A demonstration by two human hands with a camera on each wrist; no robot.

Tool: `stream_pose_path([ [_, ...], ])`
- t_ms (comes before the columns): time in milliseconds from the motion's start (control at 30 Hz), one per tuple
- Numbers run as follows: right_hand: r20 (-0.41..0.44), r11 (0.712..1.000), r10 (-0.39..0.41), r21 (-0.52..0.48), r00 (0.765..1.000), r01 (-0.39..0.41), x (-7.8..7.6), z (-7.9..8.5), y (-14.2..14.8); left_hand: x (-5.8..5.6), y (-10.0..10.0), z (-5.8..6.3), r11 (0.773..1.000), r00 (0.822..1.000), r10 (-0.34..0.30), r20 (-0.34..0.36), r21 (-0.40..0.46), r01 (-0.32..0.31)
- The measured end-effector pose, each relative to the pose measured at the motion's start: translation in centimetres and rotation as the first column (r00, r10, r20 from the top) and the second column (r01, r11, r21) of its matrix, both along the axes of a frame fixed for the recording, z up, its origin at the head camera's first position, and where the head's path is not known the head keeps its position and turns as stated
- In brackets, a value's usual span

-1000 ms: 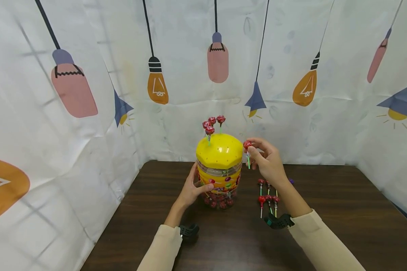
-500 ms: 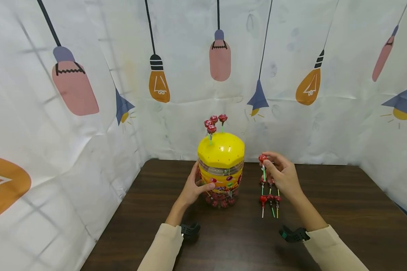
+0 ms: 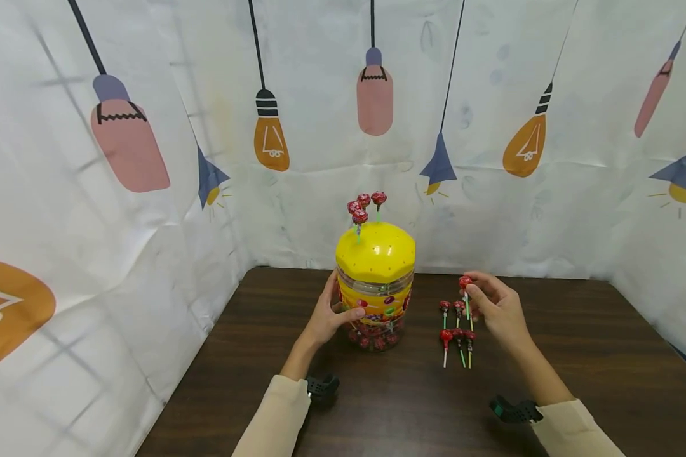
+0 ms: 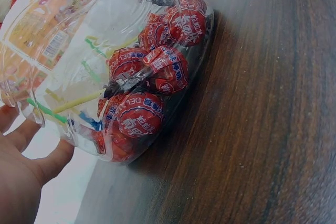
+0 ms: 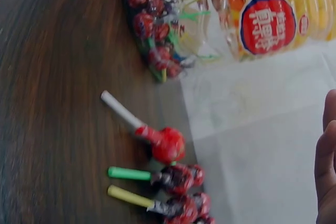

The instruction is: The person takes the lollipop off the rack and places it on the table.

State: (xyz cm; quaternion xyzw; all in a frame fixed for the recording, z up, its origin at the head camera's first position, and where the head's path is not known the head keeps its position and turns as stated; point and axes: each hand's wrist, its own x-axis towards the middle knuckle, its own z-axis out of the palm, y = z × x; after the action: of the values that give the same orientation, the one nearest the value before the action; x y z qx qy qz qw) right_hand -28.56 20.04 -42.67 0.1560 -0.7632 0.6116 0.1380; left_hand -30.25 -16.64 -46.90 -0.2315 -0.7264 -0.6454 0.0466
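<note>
A clear plastic jar [image 3: 371, 304] with a yellow label stands on the table, holding red-wrapped lollipops [image 4: 139, 114] heads down. Its yellow lid [image 3: 380, 254] has small holes, and several lollipops [image 3: 359, 217] stand upright in it. My left hand [image 3: 326, 319] grips the jar's left side, thumb across the label. To the right of the jar, my right hand [image 3: 502, 312] pinches a red lollipop [image 3: 465, 282] near its head, its green stick hanging down. Beneath it, more lollipops [image 3: 446, 336] lie in two rows; one red one [image 5: 169, 145] has a white stick.
The dark wooden table [image 3: 400, 406] extends in front of the jar and to both sides. A white cloth [image 3: 320, 222] printed with lamps hangs close behind its back edge. Each wrist wears a black band [image 3: 514, 410].
My right hand has moved right and down from beside the lid to over the rows, carrying the lollipop. The left hand keeps its grip on the jar; the view has shifted slightly.
</note>
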Motion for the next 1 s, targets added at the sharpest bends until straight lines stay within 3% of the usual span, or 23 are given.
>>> stream_pose_path([
  [233,0.037,1.0,0.02,-0.021,0.999,-0.019,0.1,-0.8,1.9,0.1,0.0,0.0,1.0,1.0,-0.011,-0.005,-0.001,0.011],
  [600,0.065,0.993,0.109,0.039,0.992,-0.112,-0.7,-1.2,4.7,0.0,-0.1,-0.1,1.0,1.0,-0.019,-0.012,0.009,0.019],
  [1000,0.133,0.994,0.063,0.077,0.989,-0.073,-1.1,-1.9,7.3,-0.1,-0.1,-0.2,1.0,1.0,-0.014,-0.014,0.005,0.015],
])
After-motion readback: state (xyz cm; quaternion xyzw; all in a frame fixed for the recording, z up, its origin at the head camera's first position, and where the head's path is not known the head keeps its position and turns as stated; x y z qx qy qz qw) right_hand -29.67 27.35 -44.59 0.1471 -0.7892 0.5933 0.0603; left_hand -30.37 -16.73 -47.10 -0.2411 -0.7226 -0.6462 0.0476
